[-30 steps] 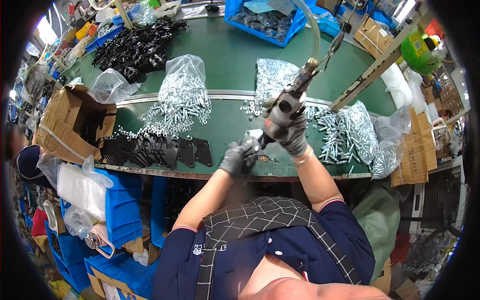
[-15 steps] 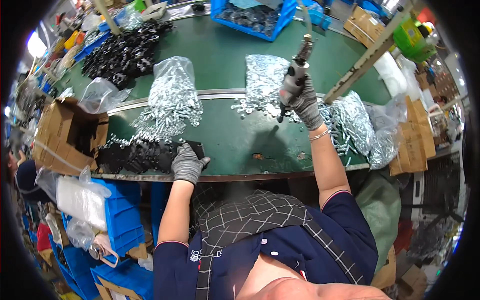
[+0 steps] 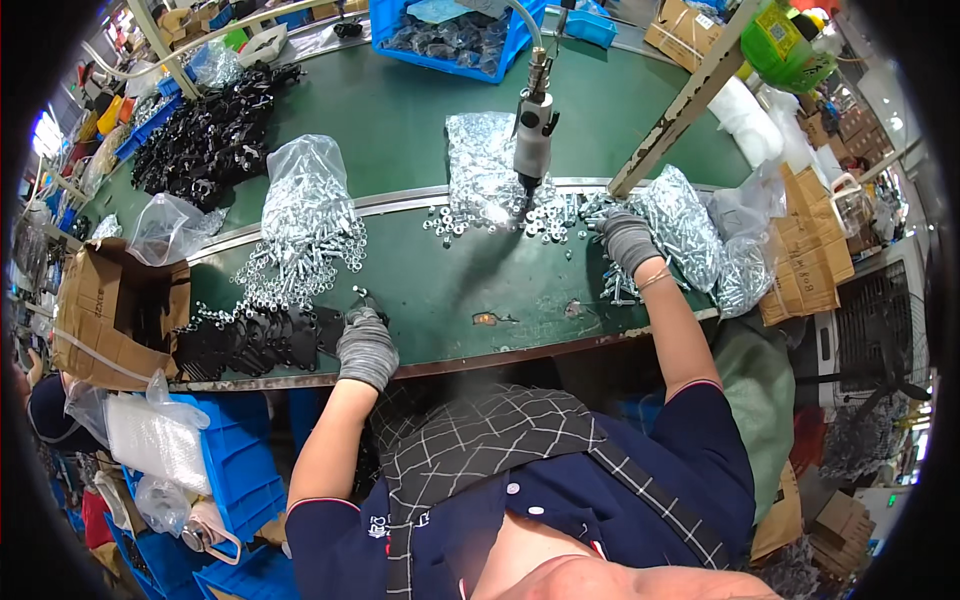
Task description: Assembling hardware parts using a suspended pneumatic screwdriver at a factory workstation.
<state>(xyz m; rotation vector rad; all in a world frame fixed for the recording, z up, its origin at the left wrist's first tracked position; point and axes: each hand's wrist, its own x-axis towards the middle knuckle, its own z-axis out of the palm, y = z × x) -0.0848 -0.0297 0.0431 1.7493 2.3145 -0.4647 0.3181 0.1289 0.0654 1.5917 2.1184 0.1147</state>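
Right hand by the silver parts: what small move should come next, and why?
The right hand should probably pinch one of the silver parts and lift it, since the hand is at that pile, while the left hand is at the black plates.

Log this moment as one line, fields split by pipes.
left hand: at right end of black plates | right hand: at loose silver fasteners | power tool: hangs tip down, in neither hand
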